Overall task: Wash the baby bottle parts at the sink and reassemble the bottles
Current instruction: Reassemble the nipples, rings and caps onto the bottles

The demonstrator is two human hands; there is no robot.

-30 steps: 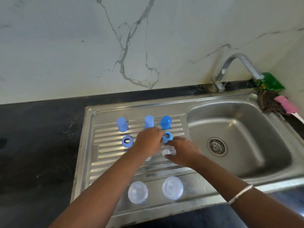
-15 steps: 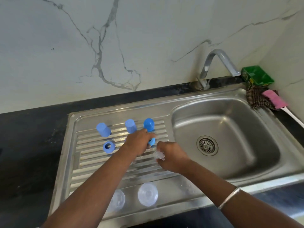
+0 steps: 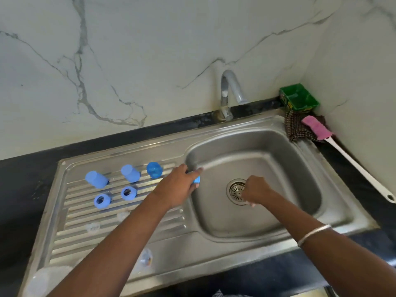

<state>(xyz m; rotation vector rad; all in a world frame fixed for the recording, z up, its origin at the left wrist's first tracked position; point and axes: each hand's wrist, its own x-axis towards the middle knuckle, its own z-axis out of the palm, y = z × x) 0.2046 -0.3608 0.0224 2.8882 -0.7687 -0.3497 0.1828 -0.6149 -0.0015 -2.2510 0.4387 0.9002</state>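
Note:
My left hand (image 3: 180, 185) grips a blue bottle ring (image 3: 196, 180) at the left rim of the sink basin (image 3: 278, 168). My right hand (image 3: 256, 190) is curled over the drain (image 3: 235, 190), holding a clear teat that is mostly hidden in the fist. On the drainboard (image 3: 70, 219) stand two blue caps (image 3: 96, 179) (image 3: 130, 173), a blue dome cap (image 3: 154, 169) and two blue rings (image 3: 102, 201) (image 3: 128, 193). Clear teats (image 3: 92, 227) lie on the ridges. Clear bottles (image 3: 145, 259) (image 3: 45, 279) stand near the front edge, partly behind my left arm.
The tap (image 3: 228, 93) rises behind the basin, with no water running. A green tray (image 3: 299, 97), a checked cloth (image 3: 296, 129) and a pink bottle brush (image 3: 334, 144) with a white handle sit at the back right corner. Black counter (image 3: 25, 185) surrounds the sink.
Both hands moved right from the drainboard to the basin, the left carrying a blue ring and the right a clear teat. The camera turned right.

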